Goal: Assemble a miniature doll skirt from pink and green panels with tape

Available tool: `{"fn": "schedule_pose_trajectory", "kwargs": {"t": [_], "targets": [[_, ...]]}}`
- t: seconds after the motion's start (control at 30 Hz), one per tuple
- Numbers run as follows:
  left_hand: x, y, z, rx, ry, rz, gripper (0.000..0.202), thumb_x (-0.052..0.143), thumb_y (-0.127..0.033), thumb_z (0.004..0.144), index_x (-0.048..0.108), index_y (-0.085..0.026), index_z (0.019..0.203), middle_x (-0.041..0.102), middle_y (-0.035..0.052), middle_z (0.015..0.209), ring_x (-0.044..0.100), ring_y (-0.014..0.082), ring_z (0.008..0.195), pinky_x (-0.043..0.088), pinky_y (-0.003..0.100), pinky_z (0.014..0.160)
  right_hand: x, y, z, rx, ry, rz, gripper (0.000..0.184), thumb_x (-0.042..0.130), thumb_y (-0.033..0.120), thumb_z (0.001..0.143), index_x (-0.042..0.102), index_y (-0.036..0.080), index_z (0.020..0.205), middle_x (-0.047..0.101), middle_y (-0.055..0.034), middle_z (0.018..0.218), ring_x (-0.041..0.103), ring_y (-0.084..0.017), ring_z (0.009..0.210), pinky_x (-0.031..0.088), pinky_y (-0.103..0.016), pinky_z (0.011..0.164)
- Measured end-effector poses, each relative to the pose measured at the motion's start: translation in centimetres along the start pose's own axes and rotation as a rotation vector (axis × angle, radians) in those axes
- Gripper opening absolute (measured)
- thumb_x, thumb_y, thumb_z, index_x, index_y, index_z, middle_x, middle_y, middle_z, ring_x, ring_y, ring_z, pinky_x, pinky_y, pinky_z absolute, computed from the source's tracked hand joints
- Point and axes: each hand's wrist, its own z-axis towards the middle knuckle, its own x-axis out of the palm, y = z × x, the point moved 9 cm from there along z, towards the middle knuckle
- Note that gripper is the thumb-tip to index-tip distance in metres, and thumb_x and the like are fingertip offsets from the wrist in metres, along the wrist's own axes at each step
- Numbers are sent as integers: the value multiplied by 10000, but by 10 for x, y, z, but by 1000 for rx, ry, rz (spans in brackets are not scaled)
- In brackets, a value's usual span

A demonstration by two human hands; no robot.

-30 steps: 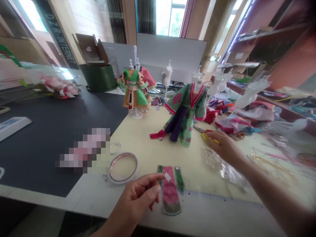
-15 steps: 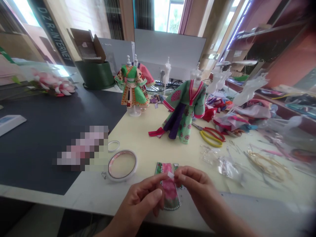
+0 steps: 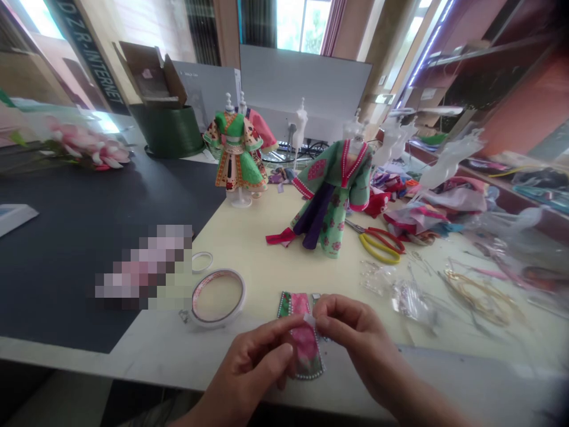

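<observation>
At the lower middle of the frame the person's left hand (image 3: 258, 362) and right hand (image 3: 351, 332) meet fingertip to fingertip. Both are closed in a pinch on one small white scrap (image 3: 309, 320), which sits between the left forefinger and the right thumb and forefinger. Whether it is tape or paper cannot be told.

Right beneath the scrap, a pink cloth strip (image 3: 306, 347) with a beaded edge and a green top lies flat on the pale table (image 3: 249, 237), partly covered by the fingers.

Just left of the hands is a large tape roll (image 3: 217, 298) lying flat, with a smaller ring (image 3: 202, 261) beyond it.

In the middle of the frame stands a green doll robe (image 3: 333, 201) with pink trim and a purple front. Yellow-handled scissors (image 3: 377, 243) lie to its right. Crinkled clear plastic (image 3: 400, 290) is near the right hand.

Toward the upper middle, a small green and orange doll dress (image 3: 235, 157) stands on a white stand.
</observation>
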Motion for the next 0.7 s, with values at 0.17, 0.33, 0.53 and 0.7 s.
{"fn": "schedule_pose_trajectory", "kwargs": {"t": [0.17, 0.33, 0.53, 0.7], "targets": [[0, -27, -4, 319, -53, 383, 335, 575, -241, 864, 617, -354, 1176, 693, -37, 892, 636, 115, 798, 504, 186, 736, -2, 26, -1, -203, -25, -430, 181, 549, 247, 853, 524, 189, 684, 527, 24, 674, 476, -121, 651, 380, -265, 616], [0, -27, -5, 421, -115, 506, 360, 542, -205, 875, 558, -297, 1223, 694, -49, 857, 642, 92, 731, 511, 171, 693, -4, 28, 4, -247, -63, -604, 182, 514, 209, 853, 482, 200, 674, 511, 31, 663, 476, -121, 641, 384, -268, 606], [-6, -48, -7, 614, -244, 796, 269, 518, -144, 876, 587, -179, 1134, 675, 19, 862, 617, 141, 769, 506, 264, 708, -21, 31, 22, -230, -94, -696, 150, 487, 185, 864, 490, 213, 717, 526, 28, 729, 497, -126, 691, 391, -268, 614], [24, -56, -1, 859, -94, 1130, 211, 543, -116, 845, 626, -94, 1037, 680, 107, 970, 584, 249, 876, 491, 413, 766, -16, 26, 42, -304, -29, -767, 133, 509, 149, 845, 513, 210, 727, 558, -21, 972, 516, -169, 963, 402, -341, 880]]}}
